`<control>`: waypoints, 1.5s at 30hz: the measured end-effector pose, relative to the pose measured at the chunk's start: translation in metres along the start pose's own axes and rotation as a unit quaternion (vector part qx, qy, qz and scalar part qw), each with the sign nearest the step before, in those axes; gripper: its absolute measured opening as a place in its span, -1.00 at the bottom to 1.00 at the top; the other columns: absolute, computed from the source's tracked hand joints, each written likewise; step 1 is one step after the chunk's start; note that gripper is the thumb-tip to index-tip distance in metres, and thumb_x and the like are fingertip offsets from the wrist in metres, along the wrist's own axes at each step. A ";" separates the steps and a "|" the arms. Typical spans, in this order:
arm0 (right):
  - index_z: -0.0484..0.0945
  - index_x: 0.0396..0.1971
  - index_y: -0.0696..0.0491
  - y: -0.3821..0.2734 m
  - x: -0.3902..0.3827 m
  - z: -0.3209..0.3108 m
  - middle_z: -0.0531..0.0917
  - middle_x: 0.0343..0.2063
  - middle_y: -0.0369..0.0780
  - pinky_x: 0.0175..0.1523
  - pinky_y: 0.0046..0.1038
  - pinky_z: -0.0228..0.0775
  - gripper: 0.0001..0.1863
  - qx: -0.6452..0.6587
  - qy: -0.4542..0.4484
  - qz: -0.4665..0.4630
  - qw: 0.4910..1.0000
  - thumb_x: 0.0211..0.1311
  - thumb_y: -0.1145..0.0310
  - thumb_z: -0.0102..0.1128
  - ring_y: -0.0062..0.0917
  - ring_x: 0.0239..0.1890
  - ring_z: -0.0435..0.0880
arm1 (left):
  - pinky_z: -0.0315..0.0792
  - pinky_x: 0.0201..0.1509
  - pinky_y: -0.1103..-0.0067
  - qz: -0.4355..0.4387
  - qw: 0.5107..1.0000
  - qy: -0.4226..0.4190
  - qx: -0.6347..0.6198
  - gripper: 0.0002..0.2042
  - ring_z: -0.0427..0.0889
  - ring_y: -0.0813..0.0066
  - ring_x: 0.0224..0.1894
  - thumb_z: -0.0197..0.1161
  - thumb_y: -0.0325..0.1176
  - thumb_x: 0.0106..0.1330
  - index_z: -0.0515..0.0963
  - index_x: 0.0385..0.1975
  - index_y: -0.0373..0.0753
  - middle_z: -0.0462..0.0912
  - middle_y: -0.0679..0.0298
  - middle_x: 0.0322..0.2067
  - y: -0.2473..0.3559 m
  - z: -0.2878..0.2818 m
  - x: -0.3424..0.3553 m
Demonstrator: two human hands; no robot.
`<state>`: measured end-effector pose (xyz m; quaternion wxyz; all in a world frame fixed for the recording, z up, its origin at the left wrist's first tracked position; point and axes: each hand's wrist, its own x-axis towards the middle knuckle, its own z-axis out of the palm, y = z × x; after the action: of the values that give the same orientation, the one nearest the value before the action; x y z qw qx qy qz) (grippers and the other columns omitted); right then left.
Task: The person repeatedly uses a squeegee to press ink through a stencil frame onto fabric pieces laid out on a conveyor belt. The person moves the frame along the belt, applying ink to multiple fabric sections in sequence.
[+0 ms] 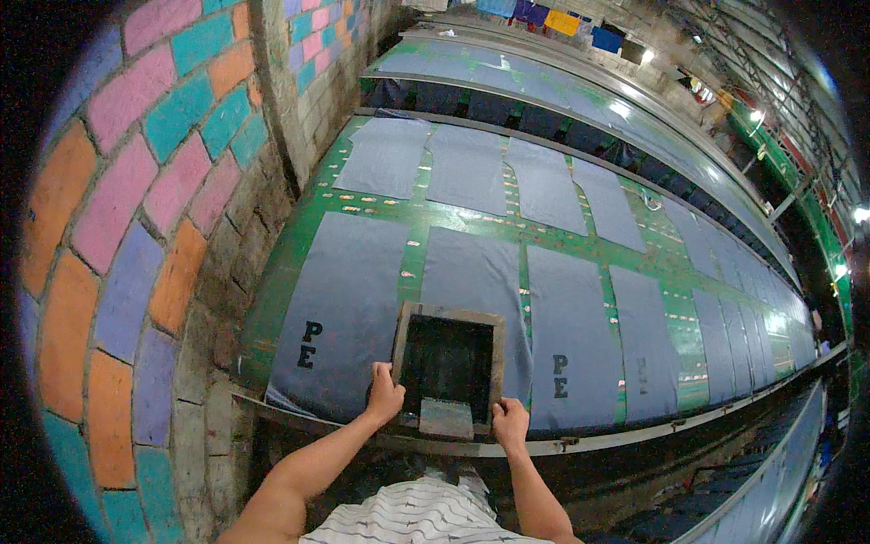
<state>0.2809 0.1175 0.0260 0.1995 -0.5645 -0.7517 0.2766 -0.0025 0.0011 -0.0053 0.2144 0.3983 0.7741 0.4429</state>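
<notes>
A small wooden screen-printing frame [458, 315] with a dark mesh lies over a blue-grey fabric piece [469, 263] near the table's front edge. My left hand [387, 395] is closed on the frame's left side. Its right side, close to the near corner, is gripped by my right hand [510, 423]. A flat grey squeegee-like block [446, 417] rests at the near end of the frame, between my hands. Black printed marks show on the fabric piece to the left [340, 281] and on the one to the right [566, 317]. Fabric under the frame is hidden.
The long green printing table [471, 220] carries two rows of fabric pieces stretching right. A metal rail [598, 444] edges its near side. Another fabric-covered table [544, 77] stands beyond. A painted brick wall [127, 199] rises at left. More fabric [743, 494] lies at lower right.
</notes>
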 end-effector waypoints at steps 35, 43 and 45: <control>0.51 0.14 0.08 -0.077 -0.052 -0.053 0.52 0.10 -0.11 0.23 -0.11 0.34 -0.38 -0.106 -0.198 -0.379 0.898 0.00 0.36 0.45 -0.14 0.20 0.45 | 0.23 0.38 0.24 0.013 0.999 0.016 0.048 -0.33 0.36 -0.11 0.23 0.15 -0.59 0.01 0.34 0.27 -0.45 0.42 -0.09 0.15 -0.005 0.004 0.008; 0.52 0.02 0.11 -0.077 -0.038 -0.026 0.58 0.01 -0.13 0.18 -0.16 0.39 -0.47 -0.116 -0.112 -0.388 0.907 -0.06 0.48 0.40 -0.18 0.08 0.54 | 0.27 0.32 0.22 0.028 0.995 0.049 0.077 -0.34 0.38 -0.12 0.19 0.17 -0.58 0.01 0.36 0.26 -0.43 0.45 -0.05 0.09 -0.008 0.008 0.005; 0.53 -0.02 0.11 -0.083 -0.033 -0.024 0.59 -0.02 -0.13 0.16 -0.18 0.41 -0.49 -0.107 -0.100 -0.364 0.920 -0.08 0.51 0.40 -0.18 0.07 0.55 | 0.28 0.31 0.22 0.032 0.995 0.050 0.076 -0.34 0.39 -0.12 0.18 0.18 -0.57 0.00 0.36 0.26 -0.42 0.45 -0.05 0.08 -0.008 0.007 0.005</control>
<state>0.2436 0.0731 0.0981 0.1489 -0.2396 -0.9463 0.1581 -0.0043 0.0068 -0.0155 0.1301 0.4149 0.8025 0.4086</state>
